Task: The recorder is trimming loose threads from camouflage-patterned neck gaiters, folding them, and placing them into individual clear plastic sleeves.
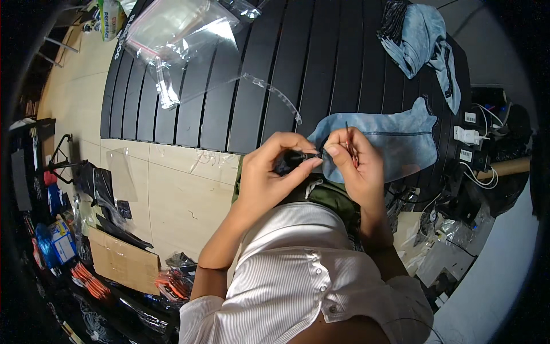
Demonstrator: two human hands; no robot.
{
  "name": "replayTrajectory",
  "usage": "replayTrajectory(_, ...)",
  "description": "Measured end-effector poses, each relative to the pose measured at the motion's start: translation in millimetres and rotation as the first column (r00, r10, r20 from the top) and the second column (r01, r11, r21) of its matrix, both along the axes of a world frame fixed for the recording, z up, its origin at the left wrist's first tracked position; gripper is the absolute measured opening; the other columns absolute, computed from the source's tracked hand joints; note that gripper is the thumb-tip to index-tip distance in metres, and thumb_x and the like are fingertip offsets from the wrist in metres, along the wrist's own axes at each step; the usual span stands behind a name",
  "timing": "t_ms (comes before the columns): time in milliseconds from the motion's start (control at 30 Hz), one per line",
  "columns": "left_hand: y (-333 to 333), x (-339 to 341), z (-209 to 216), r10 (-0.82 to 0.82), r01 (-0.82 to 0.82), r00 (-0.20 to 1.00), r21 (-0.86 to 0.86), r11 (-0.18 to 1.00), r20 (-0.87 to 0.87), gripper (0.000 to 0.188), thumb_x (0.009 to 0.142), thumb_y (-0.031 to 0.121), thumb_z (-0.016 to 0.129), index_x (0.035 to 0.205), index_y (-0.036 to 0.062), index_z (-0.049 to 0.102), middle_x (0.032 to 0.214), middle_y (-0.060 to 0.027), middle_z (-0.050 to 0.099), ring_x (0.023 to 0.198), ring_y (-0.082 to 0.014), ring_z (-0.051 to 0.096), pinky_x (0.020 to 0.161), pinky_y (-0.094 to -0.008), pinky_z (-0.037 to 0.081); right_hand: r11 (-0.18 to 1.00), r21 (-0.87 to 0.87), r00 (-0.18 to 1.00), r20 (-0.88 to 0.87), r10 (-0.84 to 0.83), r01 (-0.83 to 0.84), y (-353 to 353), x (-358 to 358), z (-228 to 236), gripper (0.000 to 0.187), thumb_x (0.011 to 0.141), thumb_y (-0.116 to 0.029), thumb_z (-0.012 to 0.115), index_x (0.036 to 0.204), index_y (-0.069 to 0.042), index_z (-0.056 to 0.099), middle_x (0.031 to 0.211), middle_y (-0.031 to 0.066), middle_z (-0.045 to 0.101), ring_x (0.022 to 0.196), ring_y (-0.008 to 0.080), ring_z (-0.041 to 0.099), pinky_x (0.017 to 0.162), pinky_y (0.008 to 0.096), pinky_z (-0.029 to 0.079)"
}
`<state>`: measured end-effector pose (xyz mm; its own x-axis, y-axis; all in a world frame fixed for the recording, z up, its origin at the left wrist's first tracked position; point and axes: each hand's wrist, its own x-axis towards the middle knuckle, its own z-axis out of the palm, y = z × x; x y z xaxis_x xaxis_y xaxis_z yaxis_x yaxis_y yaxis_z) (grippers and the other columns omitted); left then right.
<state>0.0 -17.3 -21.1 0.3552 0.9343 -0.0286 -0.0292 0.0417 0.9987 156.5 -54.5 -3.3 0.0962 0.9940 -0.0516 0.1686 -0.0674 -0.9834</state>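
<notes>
Both hands meet in front of my lap at the table's near edge. My left hand pinches a small black piece, seemingly cloth, between thumb and fingertips. Close beside it, my right hand has its thumb and forefinger pressed together near the same black piece. A slim tool with reddish and dark parts is tucked in the right fingers; its exact kind is unclear. Beneath and behind the right hand lies a light-blue, denim-like cloth piece with a dark seam line, partly hanging over the table edge.
The black slatted table carries clear plastic bags at the far left and another crumpled blue cloth piece at the far right. Chargers with white cables sit to the right. A cardboard piece and bagged goods lie on the left floor.
</notes>
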Motion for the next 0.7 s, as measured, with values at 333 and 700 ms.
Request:
replayTrajectory(333,11,-5,5,-0.254,0.267,0.954,-0.063,0.962,0.161,0.021,0.071,-0.005,0.066,0.092,-0.0020,0.066,0.096,-0.0107,0.061,0.086,-0.0150,0.057,0.071,-0.0236,0.046,0.994,-0.083,0.994,-0.088,0.062,-0.070,8,13,3,0.013,0.086,-0.011,0.056,0.087,0.000,0.051,0.071,-0.0033,0.047,0.060,0.0013,0.037,0.053,0.0159,0.030)
replayTrajectory(700,17,-6,4,-0.269,0.284,0.949,-0.078,0.956,0.164,0.026,0.073,0.000,0.067,0.098,0.0056,0.067,0.099,-0.0066,0.061,0.089,-0.0121,0.056,0.075,-0.0219,0.045,0.870,-0.375,0.922,0.090,0.377,-0.319,-9,57,13,0.012,0.082,-0.013,0.054,0.080,-0.002,0.050,0.063,-0.0022,0.042,0.059,0.0046,0.037,0.052,0.0224,0.032)
